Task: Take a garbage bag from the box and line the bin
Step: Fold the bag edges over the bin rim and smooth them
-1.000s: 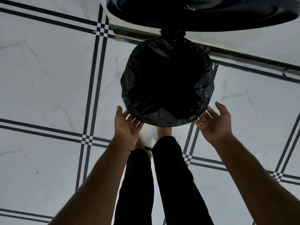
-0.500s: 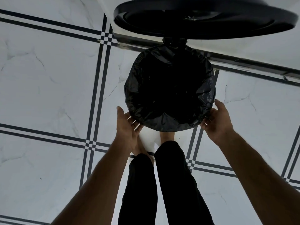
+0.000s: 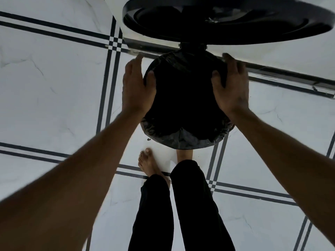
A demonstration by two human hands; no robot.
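Note:
A round pedal bin stands on the floor in front of my feet, its black lid (image 3: 226,22) raised upright behind it. A black garbage bag (image 3: 183,138) lines the inside, and its edge is folded down over the rim. My left hand (image 3: 136,87) grips the left side of the bag-covered rim, thumb inside and fingers outside. On the right side, my right hand (image 3: 232,86) holds the rim the same way. No box is in view.
The floor is white marbled tile (image 3: 45,91) with dark double stripes. A dark strip (image 3: 290,86) runs along the base of a white surface behind the bin. My bare left foot (image 3: 146,163) stands just short of the bin; the right foot is partly under its front.
Both hands rose from the near lower edge of the bag to the left and right sides of the rim and took hold there. The camera moved closer.

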